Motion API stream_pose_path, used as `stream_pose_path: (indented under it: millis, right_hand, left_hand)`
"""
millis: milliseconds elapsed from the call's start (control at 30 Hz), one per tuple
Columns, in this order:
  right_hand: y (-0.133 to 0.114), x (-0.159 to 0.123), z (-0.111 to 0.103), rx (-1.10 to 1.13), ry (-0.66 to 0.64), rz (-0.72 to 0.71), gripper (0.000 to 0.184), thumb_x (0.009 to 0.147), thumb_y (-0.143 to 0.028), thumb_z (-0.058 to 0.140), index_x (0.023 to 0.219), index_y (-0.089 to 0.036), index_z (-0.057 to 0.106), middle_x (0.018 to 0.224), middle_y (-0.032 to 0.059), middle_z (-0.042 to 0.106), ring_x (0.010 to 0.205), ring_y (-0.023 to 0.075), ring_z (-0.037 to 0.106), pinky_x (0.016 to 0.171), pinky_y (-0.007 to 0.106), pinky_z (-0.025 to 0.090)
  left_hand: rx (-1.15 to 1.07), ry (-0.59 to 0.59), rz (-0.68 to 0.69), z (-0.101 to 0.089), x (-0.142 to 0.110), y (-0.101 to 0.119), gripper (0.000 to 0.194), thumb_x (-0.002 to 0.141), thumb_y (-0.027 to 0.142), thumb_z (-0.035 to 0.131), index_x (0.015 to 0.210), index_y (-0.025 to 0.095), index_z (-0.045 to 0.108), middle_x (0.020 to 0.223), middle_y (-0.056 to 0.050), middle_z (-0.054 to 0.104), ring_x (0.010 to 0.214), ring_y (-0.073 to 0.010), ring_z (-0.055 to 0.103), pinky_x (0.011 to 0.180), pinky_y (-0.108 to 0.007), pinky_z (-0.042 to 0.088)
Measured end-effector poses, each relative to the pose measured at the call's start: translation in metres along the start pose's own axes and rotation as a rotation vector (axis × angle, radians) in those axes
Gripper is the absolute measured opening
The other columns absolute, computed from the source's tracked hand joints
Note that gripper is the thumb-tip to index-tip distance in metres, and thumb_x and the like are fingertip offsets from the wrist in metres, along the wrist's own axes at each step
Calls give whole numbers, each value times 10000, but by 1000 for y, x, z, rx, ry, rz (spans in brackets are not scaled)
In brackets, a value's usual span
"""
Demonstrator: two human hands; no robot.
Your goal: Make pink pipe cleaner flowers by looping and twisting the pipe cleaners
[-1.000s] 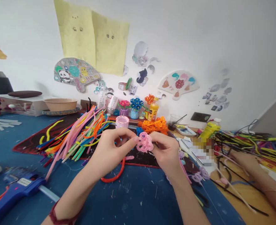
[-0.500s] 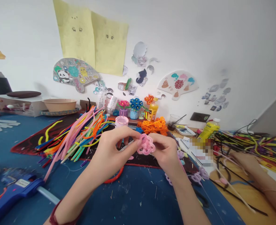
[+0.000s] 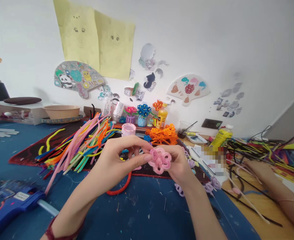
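Observation:
Between my two hands, above the table, is a pink pipe-cleaner flower [image 3: 159, 161] with looped petals, its face turned towards me. My left hand [image 3: 123, 155] pinches a petal on its left edge between thumb and forefinger. Behind the flower, my right hand [image 3: 179, 163] is closed on it from the right; its fingertips are mostly hidden. Just beyond my left hand stands a small pink cup [image 3: 128, 129]. A red pipe-cleaner loop [image 3: 122, 189] lies below my left wrist. Small purple looped flowers [image 3: 209, 187] lie beside my right forearm.
A blue glue gun [image 3: 17, 201] lies at the left front. Bundled coloured pipe cleaners [image 3: 79, 143] cover the dark mat's left side. Orange flowers [image 3: 163, 134] are heaped behind my hands, near an orange bottle [image 3: 162, 116]. Another person's hand [image 3: 258, 170] rests at the right.
The pink flower has turned to face me more fully and moved slightly right and down. My left fingers have shifted to its left edge. The view has moved slightly.

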State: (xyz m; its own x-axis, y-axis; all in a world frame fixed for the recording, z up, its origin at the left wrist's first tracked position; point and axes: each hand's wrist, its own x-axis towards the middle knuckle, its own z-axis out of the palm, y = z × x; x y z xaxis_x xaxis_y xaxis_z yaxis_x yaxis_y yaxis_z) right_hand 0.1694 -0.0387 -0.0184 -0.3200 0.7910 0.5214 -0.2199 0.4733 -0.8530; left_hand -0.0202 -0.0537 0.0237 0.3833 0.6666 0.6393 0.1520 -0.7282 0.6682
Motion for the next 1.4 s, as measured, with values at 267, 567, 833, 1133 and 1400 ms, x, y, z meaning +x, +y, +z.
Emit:
stream_pose_path:
  millis: [267, 567, 833, 1133, 1400]
  right_hand:
    - [-6, 0, 5, 86, -98, 80, 243, 670, -320, 820, 572, -140, 690, 555, -1, 544, 494, 88, 429, 473, 218, 431]
    - [-7, -1, 8, 181, -94, 123, 301, 629, -407, 841, 561, -155, 690, 544, 5, 528, 480, 106, 466, 482, 245, 487]
    - [-2, 1, 5, 100, -29, 30, 216, 619, -314, 846, 590, -147, 712, 570, 21, 573, 549, 125, 480, 493, 235, 452]
    - [-3, 1, 5, 154, -21, 43, 201, 616, -309, 836, 569, -156, 715, 510, 23, 585, 503, 142, 523, 491, 263, 481]
    - [-2, 1, 5, 174, -43, 82, 177, 609, -280, 833, 578, -149, 718, 494, 19, 575, 485, 134, 520, 474, 249, 472]
  left_hand:
    - [-20, -101, 33, -7, 0, 0, 83, 827, 234, 688, 822, 164, 732, 739, -23, 682, 643, -124, 570, 583, -225, 450]
    - [14, -126, 97, -9, -2, -1, 88, 793, 235, 730, 825, 160, 695, 772, -23, 677, 637, -112, 560, 573, -212, 450]
    - [117, -57, 100, -3, -2, 0, 42, 796, 180, 679, 815, 164, 645, 734, -15, 645, 626, -115, 540, 570, -221, 439]
    - [167, -4, 108, 4, -3, 2, 95, 770, 93, 599, 827, 166, 617, 735, 11, 626, 594, -91, 507, 553, -197, 433]
    - [281, 40, 176, 7, -1, 5, 111, 738, 64, 583, 768, 170, 598, 672, 26, 586, 553, -79, 472, 523, -177, 406]
